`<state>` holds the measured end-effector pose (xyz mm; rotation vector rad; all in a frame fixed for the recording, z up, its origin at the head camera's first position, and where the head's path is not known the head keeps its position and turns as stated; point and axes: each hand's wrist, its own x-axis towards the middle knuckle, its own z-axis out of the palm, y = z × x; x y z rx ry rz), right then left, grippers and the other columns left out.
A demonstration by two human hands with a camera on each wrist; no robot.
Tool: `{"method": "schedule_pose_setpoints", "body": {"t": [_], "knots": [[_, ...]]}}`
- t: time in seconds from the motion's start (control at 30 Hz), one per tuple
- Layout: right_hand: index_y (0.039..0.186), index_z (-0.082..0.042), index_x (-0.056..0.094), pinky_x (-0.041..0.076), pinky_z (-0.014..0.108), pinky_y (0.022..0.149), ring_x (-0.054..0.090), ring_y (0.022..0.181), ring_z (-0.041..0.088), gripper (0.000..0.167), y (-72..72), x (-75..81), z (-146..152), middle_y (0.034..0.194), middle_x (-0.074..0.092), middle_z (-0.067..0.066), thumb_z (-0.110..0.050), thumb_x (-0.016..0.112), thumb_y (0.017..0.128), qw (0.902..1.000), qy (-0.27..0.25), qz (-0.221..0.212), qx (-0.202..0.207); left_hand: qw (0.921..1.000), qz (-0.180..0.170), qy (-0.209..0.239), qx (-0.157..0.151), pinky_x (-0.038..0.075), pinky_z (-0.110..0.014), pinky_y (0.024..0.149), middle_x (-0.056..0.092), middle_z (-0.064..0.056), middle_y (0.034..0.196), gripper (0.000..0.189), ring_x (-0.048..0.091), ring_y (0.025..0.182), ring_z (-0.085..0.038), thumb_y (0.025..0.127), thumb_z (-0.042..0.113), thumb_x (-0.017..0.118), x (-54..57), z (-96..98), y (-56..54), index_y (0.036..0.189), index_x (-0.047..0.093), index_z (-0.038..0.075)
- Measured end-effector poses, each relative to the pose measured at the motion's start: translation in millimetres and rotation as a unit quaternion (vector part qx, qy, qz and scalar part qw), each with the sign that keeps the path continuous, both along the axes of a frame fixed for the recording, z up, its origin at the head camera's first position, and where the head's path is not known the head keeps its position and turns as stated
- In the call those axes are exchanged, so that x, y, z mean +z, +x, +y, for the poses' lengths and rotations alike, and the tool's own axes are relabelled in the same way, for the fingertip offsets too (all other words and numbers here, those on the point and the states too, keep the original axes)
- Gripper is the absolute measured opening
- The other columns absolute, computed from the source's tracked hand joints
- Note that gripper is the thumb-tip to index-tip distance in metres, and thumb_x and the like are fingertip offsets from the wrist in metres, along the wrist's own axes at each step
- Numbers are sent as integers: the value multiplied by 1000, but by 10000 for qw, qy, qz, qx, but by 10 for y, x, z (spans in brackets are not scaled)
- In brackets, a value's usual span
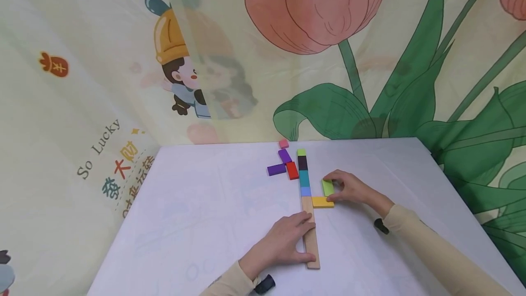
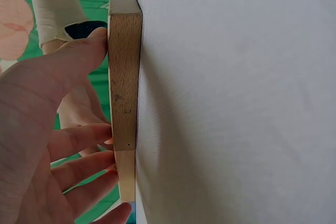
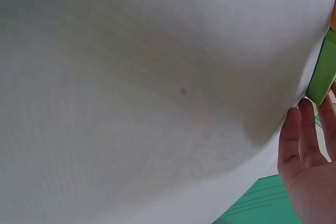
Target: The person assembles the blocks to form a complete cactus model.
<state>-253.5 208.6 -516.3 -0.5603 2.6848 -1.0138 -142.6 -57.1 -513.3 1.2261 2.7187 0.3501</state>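
Observation:
In the head view, a row of blocks runs away from me on the white table, with plain wooden blocks at the near end. My left hand rests on these wooden blocks, thumb near their close end and fingertips farther along; the left wrist view shows the fingertips against the wooden block's upper side. With thumb and fingers, my right hand pinches a light green block at its two ends. That block stands at the outer end of a yellow block, which juts right from the row.
Beyond the wood, the row continues with a blue block, a teal block, a black block and a small green block. Left of it lie a red block, two purple blocks and a pink block.

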Motion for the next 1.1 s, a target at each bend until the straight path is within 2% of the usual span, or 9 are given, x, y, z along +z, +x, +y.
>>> {"method": "schedule_pose_setpoints", "body": {"t": [0.33, 0.5, 0.67, 0.9, 1.1], "knots": [[124, -5, 61, 44, 54, 104, 55, 118, 33, 64, 15, -3, 5, 126, 61, 15, -35, 85, 72, 10000, -22, 11, 18, 9998, 182, -96, -84, 46, -34, 106, 44, 1, 150, 71, 43, 138, -14, 86, 69, 53, 10, 6, -6, 139, 51, 22], [124, -6, 62, 44, 54, 105, 54, 119, 33, 65, 12, -16, 18, 127, 61, 14, -36, 85, 71, 10000, -29, -42, -22, 9995, 298, -58, 37, 45, -35, 106, 46, 1, 147, 61, 45, 135, -14, 91, 63, 50, 38, 7, -20, 136, 54, 23], [124, -6, 62, 45, 53, 104, 55, 119, 32, 64, 14, -15, 37, 126, 61, 13, -35, 85, 72, 10000, -55, -3, 23, 9981, 591, -48, 162, 46, -33, 105, 50, 0, 144, 57, 48, 132, -15, 92, 58, 53, 39, 17, -57, 134, 56, 20], [125, -6, 62, 45, 54, 104, 54, 119, 32, 65, 7, -17, 41, 127, 61, 13, -36, 85, 72, 10000, -50, 21, 45, 9993, 353, -67, 46, 46, -34, 106, 48, 2, 146, 61, 46, 134, -14, 89, 63, 54, 8, 30, -55, 135, 55, 23], [125, -6, 61, 44, 54, 104, 54, 119, 32, 64, 20, -1, 34, 126, 61, 13, -33, 85, 72, 10000, -52, 6, 62, 9994, 323, -93, -39, 45, -34, 106, 46, 2, 147, 69, 44, 137, -14, 84, 70, 55, -7, 25, -53, 135, 55, 24]]}}
